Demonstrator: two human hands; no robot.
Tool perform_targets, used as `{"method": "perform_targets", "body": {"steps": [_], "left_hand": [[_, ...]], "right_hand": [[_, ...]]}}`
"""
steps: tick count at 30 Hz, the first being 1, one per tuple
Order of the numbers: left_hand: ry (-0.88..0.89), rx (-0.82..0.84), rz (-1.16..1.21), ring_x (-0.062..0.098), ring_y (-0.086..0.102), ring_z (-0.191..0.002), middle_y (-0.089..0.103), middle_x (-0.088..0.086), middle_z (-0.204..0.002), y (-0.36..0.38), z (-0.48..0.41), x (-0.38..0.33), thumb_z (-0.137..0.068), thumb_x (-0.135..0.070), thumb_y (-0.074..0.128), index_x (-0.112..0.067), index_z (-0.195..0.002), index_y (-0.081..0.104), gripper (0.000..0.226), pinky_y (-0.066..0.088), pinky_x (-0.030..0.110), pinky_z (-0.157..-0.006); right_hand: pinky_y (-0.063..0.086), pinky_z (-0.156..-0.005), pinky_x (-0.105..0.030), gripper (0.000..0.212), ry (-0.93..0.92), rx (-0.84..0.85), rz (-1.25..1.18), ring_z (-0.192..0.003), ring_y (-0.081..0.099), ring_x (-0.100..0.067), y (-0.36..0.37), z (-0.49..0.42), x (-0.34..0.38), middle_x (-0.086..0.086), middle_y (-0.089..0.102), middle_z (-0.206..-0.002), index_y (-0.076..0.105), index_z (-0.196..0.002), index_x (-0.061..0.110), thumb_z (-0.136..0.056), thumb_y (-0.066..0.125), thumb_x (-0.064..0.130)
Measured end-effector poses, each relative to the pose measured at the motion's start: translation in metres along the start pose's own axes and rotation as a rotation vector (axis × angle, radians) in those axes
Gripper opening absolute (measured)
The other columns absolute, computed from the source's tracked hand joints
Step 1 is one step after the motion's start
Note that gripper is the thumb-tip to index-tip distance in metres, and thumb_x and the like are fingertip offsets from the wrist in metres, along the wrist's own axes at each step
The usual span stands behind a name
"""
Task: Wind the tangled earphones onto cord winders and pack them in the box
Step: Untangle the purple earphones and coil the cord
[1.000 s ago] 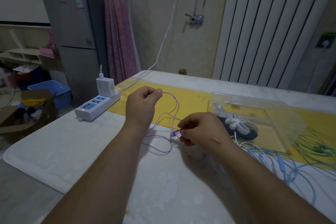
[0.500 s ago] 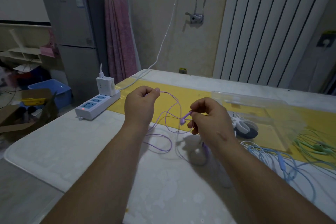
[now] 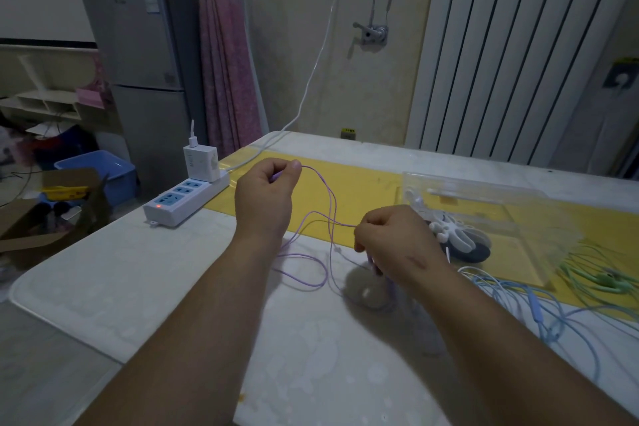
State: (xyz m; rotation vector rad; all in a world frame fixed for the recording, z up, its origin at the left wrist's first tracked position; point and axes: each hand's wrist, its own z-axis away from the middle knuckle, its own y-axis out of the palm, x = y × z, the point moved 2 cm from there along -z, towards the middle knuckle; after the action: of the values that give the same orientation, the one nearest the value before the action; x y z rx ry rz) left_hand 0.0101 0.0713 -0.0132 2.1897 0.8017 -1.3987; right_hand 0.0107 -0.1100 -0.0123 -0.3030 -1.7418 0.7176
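Purple earphones stretch in thin loops between my two hands above the white table. My left hand pinches one end of the cord, raised near the yellow strip. My right hand is closed on the cord lower down, with purple wire hanging below its fingers. A round grey cord winder lies on the table under my right hand. The clear plastic box stands behind it, with a white winder on a dark one inside.
Blue earphones lie tangled at the right, green earphones further right. A white power strip with a charger sits at the table's left edge. A fridge and cardboard box stand beyond the table on the left.
My right hand has dropped from its raised spot and moved a little right, pulling the purple cord with it. My left hand stayed where it was.
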Motion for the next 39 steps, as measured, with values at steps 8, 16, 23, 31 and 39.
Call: {"method": "perform_targets", "body": {"steps": [8,16,23,31,39], "left_hand": [[0.124,0.156,0.062,0.002,0.045,-0.056,0.054,-0.014,-0.057,0.004,0.006,-0.007,-0.086,-0.01,0.068,-0.009,-0.076,0.069,0.01,0.038,0.014,-0.056],[0.094,0.132,0.0,0.007,0.041,-0.049,0.047,-0.013,-0.05,0.003,0.005,-0.006,-0.09,-0.023,0.066,-0.015,-0.074,0.062,0.018,0.037,0.023,-0.051],[-0.094,-0.024,-0.009,0.021,0.035,-0.058,0.037,0.0,-0.059,-0.006,-0.005,0.003,-0.088,-0.058,0.052,-0.022,-0.063,0.038,0.046,0.031,0.035,-0.054],[-0.184,0.3,0.1,0.018,0.041,-0.054,0.047,0.006,-0.062,0.004,0.0,-0.002,-0.09,-0.002,0.046,-0.008,-0.076,0.066,0.026,0.037,0.026,-0.046],[-0.063,0.348,-0.274,-0.007,0.058,-0.057,0.069,-0.009,-0.074,-0.006,0.001,0.005,-0.083,-0.014,0.074,-0.018,-0.089,0.076,0.007,0.04,0.005,-0.053]], "right_hand": [[0.044,-0.079,-0.033,0.035,-0.129,-0.162,-0.04,-0.09,0.053,-0.012,0.009,-0.002,0.001,0.01,0.056,-0.107,0.053,-0.112,0.027,-0.083,0.064,0.043],[0.05,-0.073,-0.036,0.023,-0.114,-0.137,-0.306,-0.069,0.065,-0.013,0.013,-0.01,-0.008,0.0,0.073,-0.071,0.066,-0.073,0.015,-0.093,0.058,0.025],[0.038,-0.054,-0.035,0.04,-0.1,-0.301,-0.548,-0.046,0.036,-0.013,-0.012,-0.011,-0.004,0.007,0.038,-0.049,0.047,-0.065,0.007,-0.097,0.055,0.03],[0.037,-0.055,-0.029,0.03,-0.056,-0.229,-0.622,-0.05,0.039,-0.014,-0.008,-0.009,0.002,0.004,0.042,-0.051,0.056,-0.071,0.016,-0.098,0.044,0.017],[0.028,-0.057,-0.032,0.024,0.029,-0.23,-0.475,-0.056,0.032,-0.017,-0.007,-0.015,-0.007,0.013,0.041,-0.046,0.053,-0.048,0.025,-0.067,0.039,0.025]]}}
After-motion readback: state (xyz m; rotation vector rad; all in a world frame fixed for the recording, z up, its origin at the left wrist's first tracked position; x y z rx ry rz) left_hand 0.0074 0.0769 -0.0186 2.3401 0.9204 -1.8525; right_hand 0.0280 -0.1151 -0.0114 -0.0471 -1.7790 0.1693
